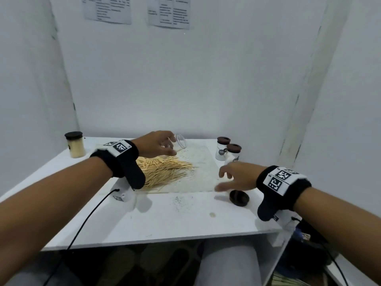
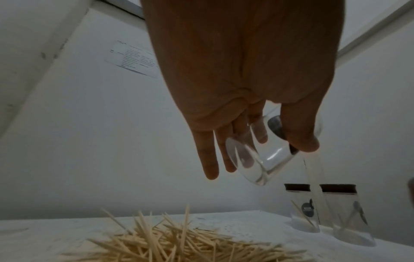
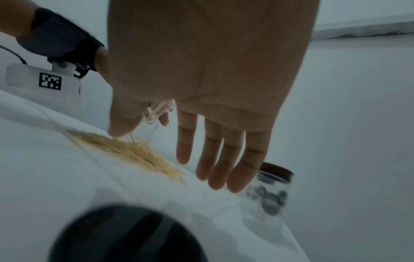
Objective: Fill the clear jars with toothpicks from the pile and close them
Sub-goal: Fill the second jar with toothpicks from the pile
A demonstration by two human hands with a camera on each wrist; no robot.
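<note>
The left hand (image 1: 153, 144) gripped the open jar (image 1: 179, 143) tilted above the toothpicks (image 1: 165, 170) — filling was the step. The right hand (image 1: 235, 178), fingers spread, hovered empty — next likely a pinch from the pile.

Nothing is legible: the wall sheets' (image 1: 107, 9) print and jar labels (image 1: 222, 151) are blurred.

A white bench (image 1: 165, 219) stands in a corner of pale walls (image 1: 185, 83). Two printed sheets (image 1: 107, 9) hang side by side high on the back wall, their text too small to read. A thin whitish mat (image 1: 198, 178) lies on the bench top, speckled with small marks. A black cable (image 1: 86, 219) trails over the bench's front edge at the left.
</note>
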